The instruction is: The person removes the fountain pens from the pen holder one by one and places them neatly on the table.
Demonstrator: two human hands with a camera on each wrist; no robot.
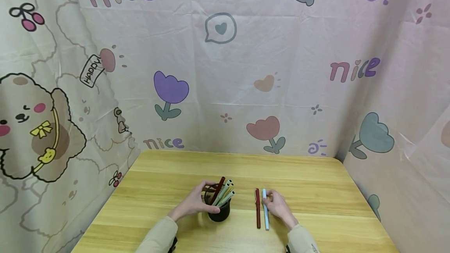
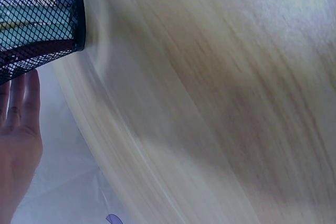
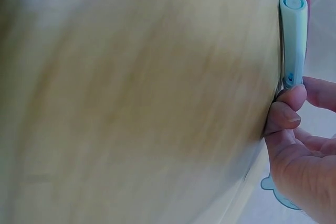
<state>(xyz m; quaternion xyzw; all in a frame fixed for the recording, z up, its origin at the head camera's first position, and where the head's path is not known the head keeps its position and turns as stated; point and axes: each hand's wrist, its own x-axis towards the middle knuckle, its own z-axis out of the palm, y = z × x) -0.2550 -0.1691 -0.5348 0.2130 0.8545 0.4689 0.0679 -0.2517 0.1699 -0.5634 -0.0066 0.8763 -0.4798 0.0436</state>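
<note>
The left hand (image 1: 197,202) reaches in from the left, its thumb on the near side of the black mesh cup (image 1: 220,214) and its fingers round the far side, so that it grips the cup near the rim. In the left wrist view, some of its fingers extend straight up to the mesh. The right hand (image 1: 277,206) comes in from the right with the wrist low, its thumb and fingers bent to pinch the blue pen (image 1: 265,218) toward its far end. That pen lies on the table (image 1: 302,182), right of the cup and well apart from it.

Two pens lie outside the cup: the blue one and, just to its left and nearly parallel, a dark red pen (image 1: 258,210). There is one cup. Inside it, leaning up to the right, are one maroon pen (image 1: 218,190) and several pale green pens (image 1: 221,197); they overlap, so I cannot tell the exact number. Two beige sleeves (image 1: 158,235) cover the forearms, and a printed curtain (image 1: 225,69) hangs behind.
</note>
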